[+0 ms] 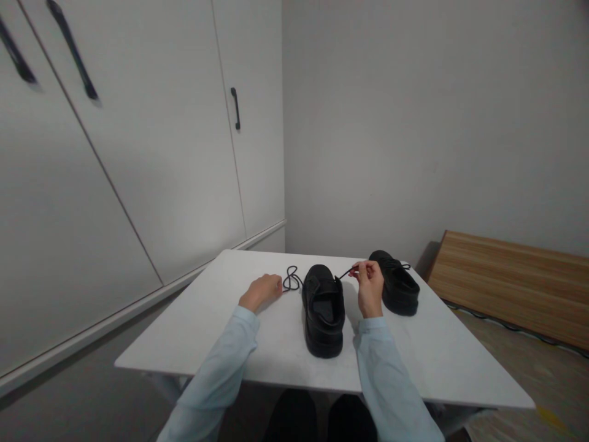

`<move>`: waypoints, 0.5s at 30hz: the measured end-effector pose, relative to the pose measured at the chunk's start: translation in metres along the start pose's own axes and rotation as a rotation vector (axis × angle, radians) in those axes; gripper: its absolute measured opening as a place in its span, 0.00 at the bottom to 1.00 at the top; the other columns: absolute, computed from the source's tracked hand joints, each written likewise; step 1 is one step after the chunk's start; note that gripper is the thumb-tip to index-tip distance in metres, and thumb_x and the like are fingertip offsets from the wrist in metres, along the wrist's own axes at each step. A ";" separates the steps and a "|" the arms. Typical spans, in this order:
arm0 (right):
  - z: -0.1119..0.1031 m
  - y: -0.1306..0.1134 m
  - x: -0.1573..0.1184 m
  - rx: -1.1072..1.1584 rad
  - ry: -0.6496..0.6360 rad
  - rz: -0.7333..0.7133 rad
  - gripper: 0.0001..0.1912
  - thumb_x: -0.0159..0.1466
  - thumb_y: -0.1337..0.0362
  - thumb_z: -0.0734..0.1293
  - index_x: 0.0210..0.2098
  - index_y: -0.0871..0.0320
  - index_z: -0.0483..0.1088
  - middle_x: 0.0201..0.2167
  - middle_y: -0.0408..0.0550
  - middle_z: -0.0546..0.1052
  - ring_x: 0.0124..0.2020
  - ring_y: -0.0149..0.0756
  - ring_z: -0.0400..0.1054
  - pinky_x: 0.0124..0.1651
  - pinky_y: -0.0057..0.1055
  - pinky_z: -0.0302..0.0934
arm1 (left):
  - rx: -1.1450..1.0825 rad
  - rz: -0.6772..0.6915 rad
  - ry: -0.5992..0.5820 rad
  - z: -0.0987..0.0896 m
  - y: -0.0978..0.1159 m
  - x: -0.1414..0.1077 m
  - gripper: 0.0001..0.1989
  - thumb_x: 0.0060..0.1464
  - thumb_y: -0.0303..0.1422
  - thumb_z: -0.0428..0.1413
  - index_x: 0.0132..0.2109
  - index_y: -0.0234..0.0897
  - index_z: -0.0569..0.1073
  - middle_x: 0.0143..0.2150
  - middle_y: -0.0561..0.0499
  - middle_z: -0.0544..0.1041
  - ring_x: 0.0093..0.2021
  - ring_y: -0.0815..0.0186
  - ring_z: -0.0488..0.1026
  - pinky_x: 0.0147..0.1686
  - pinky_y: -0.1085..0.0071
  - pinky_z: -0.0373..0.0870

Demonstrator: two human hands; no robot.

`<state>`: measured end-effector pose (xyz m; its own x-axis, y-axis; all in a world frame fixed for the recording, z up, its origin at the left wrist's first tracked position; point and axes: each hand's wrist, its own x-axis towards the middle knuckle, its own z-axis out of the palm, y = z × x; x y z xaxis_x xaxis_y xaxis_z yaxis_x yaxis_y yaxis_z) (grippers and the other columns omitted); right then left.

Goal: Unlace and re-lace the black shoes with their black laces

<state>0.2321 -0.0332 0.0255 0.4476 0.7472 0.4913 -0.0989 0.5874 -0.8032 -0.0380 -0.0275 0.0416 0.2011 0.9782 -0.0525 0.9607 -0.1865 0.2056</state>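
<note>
A black shoe [324,331] stands upright on the table in front of me, its heel toward me and its opening up. Pinched between the fingers of my right hand [369,283] is one end of a black shoelace [346,272], drawn taut from the shoe's right side. My left hand [263,291] is closed low over the table, left of the shoe. At its fingertips is the other length of lace [291,279], lying in loose loops; its tip is hidden there. A second black shoe [401,294], with its lace in place, stands just beyond my right hand.
Both shoes are on a white table [207,331]. White cabinets [184,153] with dark handles line the left, and a grey wall [414,123] rises behind. A wood-grain panel [510,282] is at the right, with a dark cable [510,328] along its lower edge.
</note>
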 end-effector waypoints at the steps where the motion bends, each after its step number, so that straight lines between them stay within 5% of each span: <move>1: 0.001 -0.002 -0.001 -0.005 -0.024 -0.002 0.13 0.59 0.54 0.67 0.30 0.57 0.64 0.28 0.42 0.72 0.28 0.29 0.67 0.31 0.29 0.65 | 0.001 0.001 0.044 -0.004 0.001 -0.001 0.09 0.52 0.28 0.51 0.37 0.37 0.76 0.37 0.43 0.78 0.38 0.61 0.75 0.36 0.71 0.65; 9: 0.012 -0.014 -0.010 -0.026 -0.194 0.058 0.13 0.58 0.53 0.68 0.29 0.56 0.66 0.25 0.42 0.73 0.27 0.32 0.68 0.35 0.33 0.64 | -0.324 0.212 0.389 -0.038 0.030 -0.004 0.04 0.52 0.29 0.55 0.34 0.37 0.75 0.35 0.48 0.78 0.37 0.64 0.74 0.39 0.71 0.66; 15: 0.013 -0.012 -0.012 -0.075 -0.244 0.063 0.12 0.57 0.55 0.68 0.28 0.57 0.69 0.25 0.43 0.72 0.29 0.33 0.67 0.36 0.31 0.63 | -0.816 0.352 0.473 -0.032 0.066 0.004 0.08 0.51 0.35 0.56 0.35 0.35 0.76 0.34 0.49 0.78 0.37 0.65 0.74 0.34 0.74 0.69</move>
<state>0.2162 -0.0447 0.0336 0.2142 0.8397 0.4991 -0.0499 0.5197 -0.8529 0.0205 -0.0329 0.0862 0.1809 0.8486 0.4972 0.4005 -0.5252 0.7508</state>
